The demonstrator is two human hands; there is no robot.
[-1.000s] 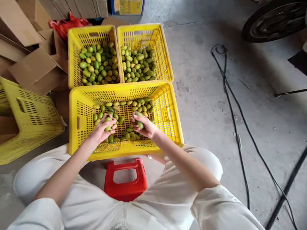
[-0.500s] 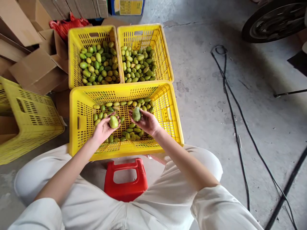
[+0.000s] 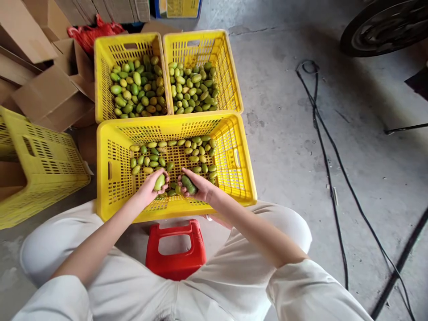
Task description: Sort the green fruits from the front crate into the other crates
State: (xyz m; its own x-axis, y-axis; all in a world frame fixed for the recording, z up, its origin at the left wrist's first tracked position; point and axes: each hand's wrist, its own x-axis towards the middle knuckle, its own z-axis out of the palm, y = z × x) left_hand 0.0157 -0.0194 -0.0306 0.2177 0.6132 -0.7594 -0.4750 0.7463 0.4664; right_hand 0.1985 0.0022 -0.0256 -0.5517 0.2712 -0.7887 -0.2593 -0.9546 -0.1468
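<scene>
My left hand curls round a light green oval fruit, low over the front yellow crate. A darker green oval fruit is held in my right hand, a short gap away. Beneath and beyond both hands, smaller green and yellowish fruits lie loosely grouped on the crate's slotted floor. My hands hide part of the group nearest me.
Behind stand two yellow crates, left and right, holding many similar fruits. Another yellow crate and cardboard boxes are at left. A red stool sits between my knees. Black cable crosses the floor at right.
Both hands have moved lower and toward me inside the front crate, each with its fruit still in it. The fruits have turned in my fingers, and the fingers are more closed round them.
</scene>
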